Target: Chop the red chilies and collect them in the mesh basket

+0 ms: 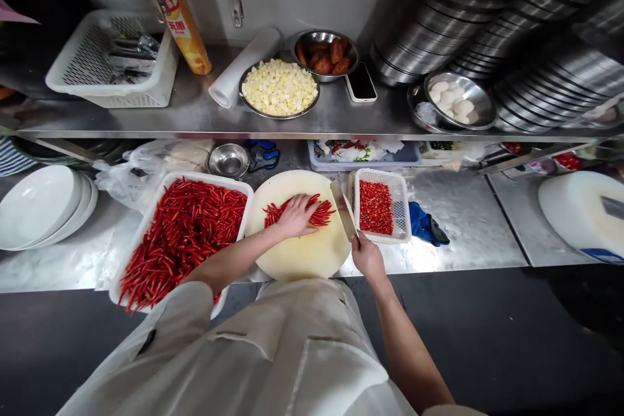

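Observation:
On a round white cutting board [297, 259] lies a row of whole red chillies [322, 212]. My left hand [297, 216] rests flat over them, fingers stretched out, covering the middle of the row. Closed round the handle of a cleaver [344, 209] is my right hand [369, 257], at the board's right edge. The blade stands just right of the chillies, apart from them. Left of the board, a white tub [249, 198] is heaped with whole red chillies [195, 227]. Chopped red chillies [375, 208] fill part of a white basket [402, 208] on the right.
Above runs a steel shelf [195, 122] with a bowl of chopped pale vegetable [279, 88], a phone [361, 83] and stacked steel bowls [419, 39]. White plates [39, 208] stand far left. A blue-and-black glove [426, 224] lies beside the basket.

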The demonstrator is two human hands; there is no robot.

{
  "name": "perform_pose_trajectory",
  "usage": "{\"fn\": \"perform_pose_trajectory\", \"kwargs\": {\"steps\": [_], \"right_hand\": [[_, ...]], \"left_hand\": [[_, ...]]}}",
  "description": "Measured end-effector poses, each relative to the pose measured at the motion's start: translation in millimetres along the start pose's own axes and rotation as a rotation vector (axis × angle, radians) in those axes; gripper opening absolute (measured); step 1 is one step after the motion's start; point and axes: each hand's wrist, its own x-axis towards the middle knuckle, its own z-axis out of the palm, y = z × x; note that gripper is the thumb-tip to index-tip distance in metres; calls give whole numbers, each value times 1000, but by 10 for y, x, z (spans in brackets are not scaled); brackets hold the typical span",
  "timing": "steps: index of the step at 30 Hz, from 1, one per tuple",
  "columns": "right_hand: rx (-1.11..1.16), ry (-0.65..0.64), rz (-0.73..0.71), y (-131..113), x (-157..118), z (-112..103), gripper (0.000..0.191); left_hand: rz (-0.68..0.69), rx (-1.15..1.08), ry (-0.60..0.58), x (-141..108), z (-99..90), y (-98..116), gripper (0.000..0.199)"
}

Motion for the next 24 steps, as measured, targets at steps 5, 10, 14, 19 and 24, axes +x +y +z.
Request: {"fn": "perform_pose_trajectory", "kwargs": {"steps": [5,10,14,19,24], "right_hand": [[-93,-13,4,-109,90,-90,46],[-155,-43,-20,-230,154,-336,46],[-203,-50,-60,-418,317,-448,46],[-227,-110,-34,-629,632,-347,49],[-209,-151,-49,-598,761,-298,51]], "left_hand": [[103,-43,-49,390,101,74,58],[150,-83,-49,384,131,-10,56],[270,-110,-103,422,133,-68,32],[305,-135,-129,444,125,-53,22],[281,-140,-113,422,76,-108,44]]}}
